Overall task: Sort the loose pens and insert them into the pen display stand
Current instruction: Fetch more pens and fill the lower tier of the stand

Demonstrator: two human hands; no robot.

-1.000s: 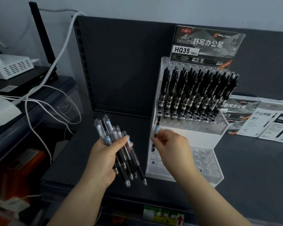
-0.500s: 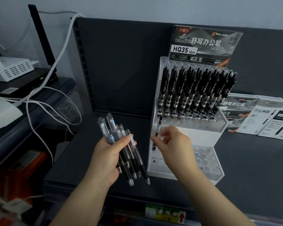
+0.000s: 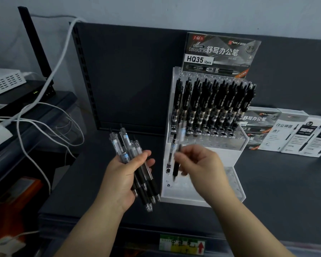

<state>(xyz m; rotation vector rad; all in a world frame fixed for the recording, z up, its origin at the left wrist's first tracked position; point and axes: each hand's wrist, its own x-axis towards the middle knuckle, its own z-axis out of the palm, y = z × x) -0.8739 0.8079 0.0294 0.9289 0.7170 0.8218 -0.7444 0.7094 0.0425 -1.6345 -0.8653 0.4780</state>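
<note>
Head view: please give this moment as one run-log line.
left hand: grips pen bundle | right hand: pinches blurred pen, tip down | at: display stand, lower tier | seated: cannot tell

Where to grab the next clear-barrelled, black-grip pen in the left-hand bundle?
Pinch the clear upper barrel near the clicker, coming from above on the right. In the bundle of clear-barrelled pens those ends fan out free above the left hand, whose fingers wrap the middles. Tips point down, so it is likely already oriented for the white plastic display stand.
</note>
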